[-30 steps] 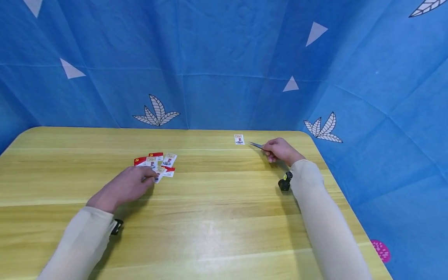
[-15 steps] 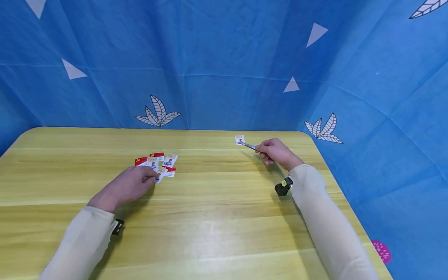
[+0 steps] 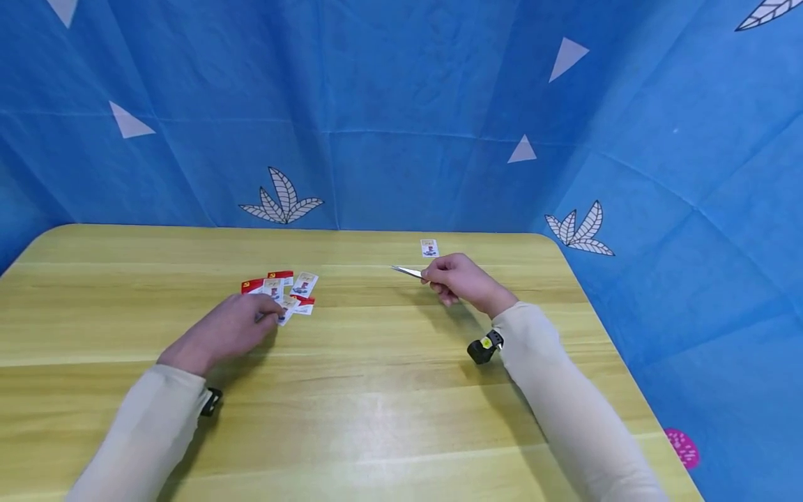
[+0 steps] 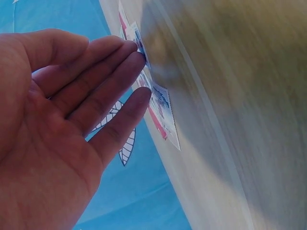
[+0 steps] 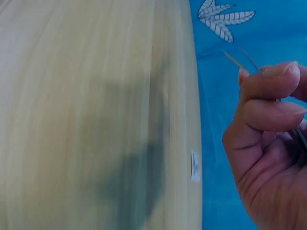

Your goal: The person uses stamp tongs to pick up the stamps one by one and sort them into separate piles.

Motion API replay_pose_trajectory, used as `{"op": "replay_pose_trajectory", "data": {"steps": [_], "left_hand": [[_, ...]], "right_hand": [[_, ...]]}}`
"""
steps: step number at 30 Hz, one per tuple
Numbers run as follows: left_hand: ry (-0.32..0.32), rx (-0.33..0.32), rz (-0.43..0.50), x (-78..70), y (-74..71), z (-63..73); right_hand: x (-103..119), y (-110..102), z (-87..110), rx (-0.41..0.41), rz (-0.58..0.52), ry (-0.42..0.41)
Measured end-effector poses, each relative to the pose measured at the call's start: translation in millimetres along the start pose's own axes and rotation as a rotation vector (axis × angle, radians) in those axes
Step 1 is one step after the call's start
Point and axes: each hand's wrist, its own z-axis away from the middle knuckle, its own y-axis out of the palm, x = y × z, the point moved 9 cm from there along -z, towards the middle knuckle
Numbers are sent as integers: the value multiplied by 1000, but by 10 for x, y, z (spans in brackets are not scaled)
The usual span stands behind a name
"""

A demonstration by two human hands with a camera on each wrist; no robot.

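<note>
My right hand (image 3: 465, 282) pinches a pair of slim metal tweezers (image 3: 409, 272) above the table, tips pointing left. In the right wrist view the two tips of the tweezers (image 5: 234, 60) stand slightly apart with nothing between them. A single stamp (image 3: 429, 248) lies behind that hand near the far edge. My left hand (image 3: 228, 329) rests its fingertips on a small overlapping group of stamps (image 3: 304, 285), some with red tops. In the left wrist view its fingers are nearly straight, touching stamps (image 4: 164, 108) with toothed edges. The hand covers part of the group.
The pale wooden table (image 3: 376, 404) runs back to a blue cloth (image 3: 401, 90) printed with leaves and triangles, which also hangs along the right side. A small black camera (image 3: 483, 348) is strapped at my right wrist.
My right hand has moved left with the tweezers, passing the single stamp's front edge, and its tips now point toward the group. That stamp stays in place. My left hand has not moved.
</note>
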Motion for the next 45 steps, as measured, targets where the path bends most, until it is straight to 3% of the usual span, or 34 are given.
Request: {"op": "replay_pose_trajectory", "data": {"steps": [9, 21, 38, 45], "left_hand": [[-38, 22, 5, 10, 5, -28], [-10, -9, -32, 4, 4, -18], [-16, 4, 5, 39, 14, 0], [-19, 4, 24, 30, 6, -11]], "right_hand": [[166, 274, -52, 67, 31, -32], [179, 699, -138, 150, 75, -36], [272, 1310, -252, 263, 107, -61], [309, 1459, -268, 282, 113, -46]]}}
